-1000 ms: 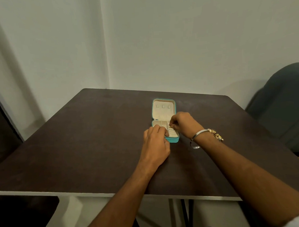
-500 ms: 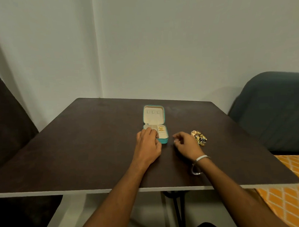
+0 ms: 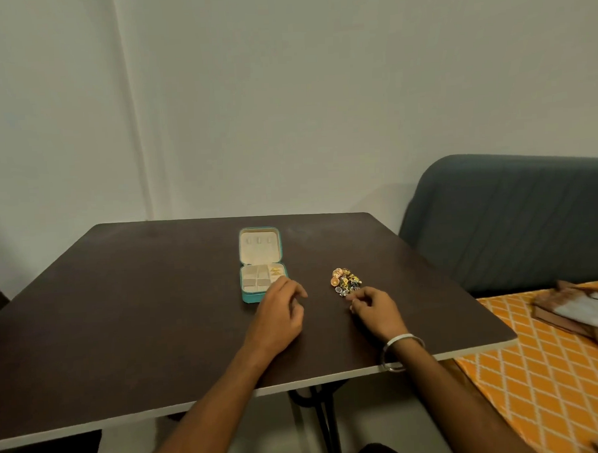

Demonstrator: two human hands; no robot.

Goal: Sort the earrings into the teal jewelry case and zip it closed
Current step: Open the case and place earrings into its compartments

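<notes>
While fingers (image 3: 357, 296) curl, earrings (image 3: 345, 281) lie just beyond.

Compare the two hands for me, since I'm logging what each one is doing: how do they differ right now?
The left hand sits beside the teal jewelry case, at its near right corner; the right hand sits just short of the earring pile. The right wrist wears a silver bangle; the left wrist is bare. Both rest over the dark table, fingers loosely curled, apparently holding nothing.

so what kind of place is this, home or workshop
Most likely a room in a home: a small dark table pushed against a plain wall, a grey sofa beside it, and an orange patterned cloth on the right.
</notes>
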